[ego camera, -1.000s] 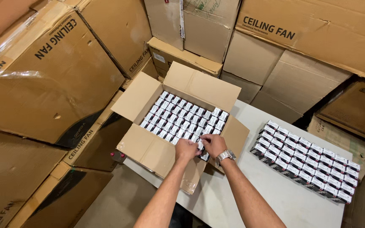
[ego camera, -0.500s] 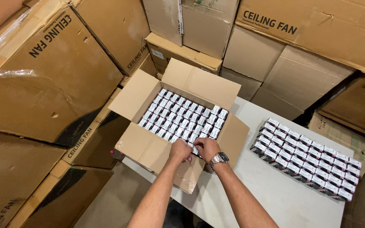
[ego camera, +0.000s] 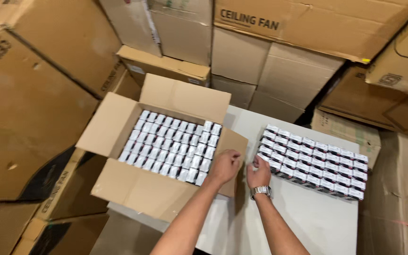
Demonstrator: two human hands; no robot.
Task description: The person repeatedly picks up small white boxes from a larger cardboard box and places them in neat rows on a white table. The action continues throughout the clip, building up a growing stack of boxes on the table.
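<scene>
Left hand point(ego camera: 225, 166) curls at the open brown cardboard carton point(ego camera: 133, 182) on the white worktop's point(ego camera: 317, 222) left edge; right hand point(ego camera: 259, 173) pinches a small white box point(ego camera: 251, 166), barely visible, beside the laid-out block of small boxes point(ego camera: 315, 160).

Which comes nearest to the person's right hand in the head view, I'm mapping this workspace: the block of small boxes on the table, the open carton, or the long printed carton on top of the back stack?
1. Block of small boxes: right hand is at its near left corner.
2. Open carton: to the left, past the left hand.
3. Long printed carton: up at the back.
</scene>
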